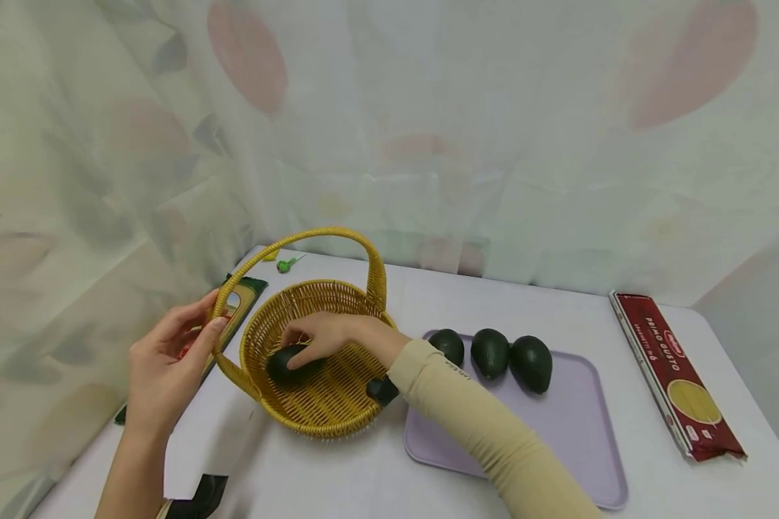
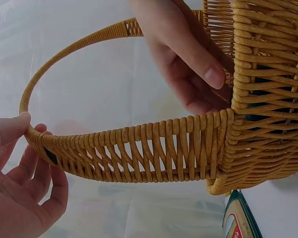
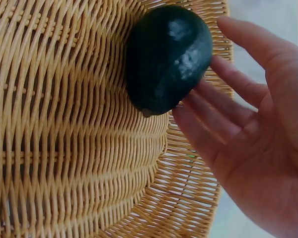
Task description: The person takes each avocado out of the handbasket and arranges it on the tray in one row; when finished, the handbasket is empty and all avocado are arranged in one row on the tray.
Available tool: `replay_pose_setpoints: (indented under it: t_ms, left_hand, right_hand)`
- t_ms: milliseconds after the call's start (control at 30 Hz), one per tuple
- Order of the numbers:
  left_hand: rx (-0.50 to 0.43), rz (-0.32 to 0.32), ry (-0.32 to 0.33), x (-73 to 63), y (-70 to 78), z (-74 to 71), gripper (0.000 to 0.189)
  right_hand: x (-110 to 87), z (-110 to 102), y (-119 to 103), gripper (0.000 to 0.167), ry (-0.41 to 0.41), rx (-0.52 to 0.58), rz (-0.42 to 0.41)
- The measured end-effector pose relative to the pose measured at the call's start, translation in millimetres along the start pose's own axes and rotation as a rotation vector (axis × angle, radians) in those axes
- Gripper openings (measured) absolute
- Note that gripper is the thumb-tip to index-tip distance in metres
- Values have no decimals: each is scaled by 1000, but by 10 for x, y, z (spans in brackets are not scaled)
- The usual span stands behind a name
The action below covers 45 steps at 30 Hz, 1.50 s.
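Observation:
A wicker basket (image 1: 327, 414) with a tall arched handle stands on the table. My left hand (image 1: 172, 360) pinches one side of that handle between thumb and fingers, seen close up in the left wrist view. Inside the basket lies a dark green avocado (image 3: 169, 59), against the woven wall. My right hand (image 3: 268, 124) reaches in over the rim, its fingers nearly straight and the fingertips at the avocado's side. The thumb stands apart from the fruit in the right wrist view.
Three more avocados (image 1: 490, 353) sit along the back of a lilac tray (image 1: 558, 440), right of the basket. A red spaghetti pack (image 1: 678, 378) lies at the far right. Behind my left hand is a green-edged packet (image 1: 249, 292). A small green item (image 1: 284, 266) lies at the back.

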<state>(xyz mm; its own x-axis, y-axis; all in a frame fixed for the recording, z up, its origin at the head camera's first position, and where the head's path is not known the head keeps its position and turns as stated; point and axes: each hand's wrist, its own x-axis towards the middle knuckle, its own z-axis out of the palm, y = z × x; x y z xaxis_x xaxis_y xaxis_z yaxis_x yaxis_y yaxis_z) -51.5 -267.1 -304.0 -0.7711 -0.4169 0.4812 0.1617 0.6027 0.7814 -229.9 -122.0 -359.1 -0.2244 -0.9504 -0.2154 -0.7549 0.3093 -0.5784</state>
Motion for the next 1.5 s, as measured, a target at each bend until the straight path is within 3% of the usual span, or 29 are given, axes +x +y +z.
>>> replay_pose_setpoints:
  t_ms: [167,333,533,767,1000,1233,1500]
  left_hand:
    - [2,5,2,-3,-5,-4,38]
    - [1,17,2,3,-10,-3,39]
    - [-5,21,2,-2,-14,-7,39]
    - [-7,14,-2,-9,-19,-10,38]
    - [3,-2,-3,-4,-18,-11,38]
    - [-1,-5,-7,14,-26,2,38]
    - [-18,14,-16,8,-44,-15,39]
  right_hand:
    - [-4,5,-31,46,-51,-5,-34]
    - [-25,21,-42,56,-134,0,10]
    - [-41,73,-56,51,-227,136,61]
    - [-62,106,-124,48,-311,130,76]
    - [-65,118,-123,57,-397,180,127]
    - [-88,126,-115,72,-494,155,166]
    - [-167,71,-155,68,-492,173,171]
